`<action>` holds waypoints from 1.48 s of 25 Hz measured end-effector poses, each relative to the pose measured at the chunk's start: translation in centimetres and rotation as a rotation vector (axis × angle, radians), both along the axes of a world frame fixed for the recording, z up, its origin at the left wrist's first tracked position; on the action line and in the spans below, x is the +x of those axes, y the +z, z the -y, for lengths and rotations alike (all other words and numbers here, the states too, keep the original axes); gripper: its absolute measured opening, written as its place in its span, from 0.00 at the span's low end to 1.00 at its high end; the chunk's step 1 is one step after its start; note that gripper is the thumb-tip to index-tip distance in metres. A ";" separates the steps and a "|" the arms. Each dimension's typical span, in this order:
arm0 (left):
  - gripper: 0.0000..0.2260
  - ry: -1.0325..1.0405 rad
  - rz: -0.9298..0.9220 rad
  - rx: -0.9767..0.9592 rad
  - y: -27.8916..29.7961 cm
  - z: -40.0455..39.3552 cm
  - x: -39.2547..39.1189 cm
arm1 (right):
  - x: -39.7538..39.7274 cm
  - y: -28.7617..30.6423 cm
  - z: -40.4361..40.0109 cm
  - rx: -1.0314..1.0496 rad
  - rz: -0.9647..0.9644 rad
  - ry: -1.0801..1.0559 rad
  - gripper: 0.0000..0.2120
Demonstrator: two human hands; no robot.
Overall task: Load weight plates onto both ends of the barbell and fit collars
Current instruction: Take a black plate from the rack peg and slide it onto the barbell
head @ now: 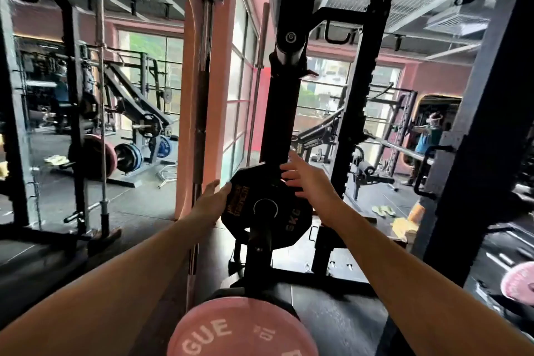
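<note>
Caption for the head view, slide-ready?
Left hand and right hand at a black 5KG plate on a peg, pink plate nearer.

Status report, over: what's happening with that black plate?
Left hand on edge of black 5KG plate, hold unclear. Right hand open at its upper right. Nothing blocking.

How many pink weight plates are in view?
2: pink plate bottom centre, second pink plate at right edge. Darker red plate far left; more may be hidden.
</note>
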State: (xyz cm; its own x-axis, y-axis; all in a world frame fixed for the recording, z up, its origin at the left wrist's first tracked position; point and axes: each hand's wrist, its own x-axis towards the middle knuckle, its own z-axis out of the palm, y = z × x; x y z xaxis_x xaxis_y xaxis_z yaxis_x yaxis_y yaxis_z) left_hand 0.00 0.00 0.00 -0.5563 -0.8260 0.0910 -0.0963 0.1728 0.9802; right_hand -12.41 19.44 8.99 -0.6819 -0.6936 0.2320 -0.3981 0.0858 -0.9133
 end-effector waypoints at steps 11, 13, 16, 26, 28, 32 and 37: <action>0.17 0.071 0.050 -0.168 0.3 2.5 -4.9 | -4.3 -0.4 3.2 0.026 -0.339 -0.061 0.29; 0.14 0.060 0.042 -0.172 0.9 2.7 -4.5 | -5.0 -0.9 3.3 0.079 -0.322 -0.011 0.28; 0.10 0.010 0.062 -0.191 1.6 2.6 -3.7 | -5.6 -2.1 3.3 0.069 -0.323 0.004 0.27; 0.14 -0.075 0.121 -0.603 7.2 -0.7 -7.3 | -7.4 -4.6 2.7 0.455 -0.205 -0.249 0.41; 0.19 -0.050 0.059 -0.529 7.5 -1.1 -7.8 | -7.6 -4.8 2.4 0.480 -0.142 -0.252 0.40; 0.30 0.031 0.137 -0.242 3.7 0.8 -5.7 | -7.5 -5.1 1.5 0.199 0.004 -0.067 0.29; 0.41 -0.016 0.047 -0.106 0.5 1.5 -3.4 | -7.3 -6.2 1.7 0.144 -0.019 -0.059 0.28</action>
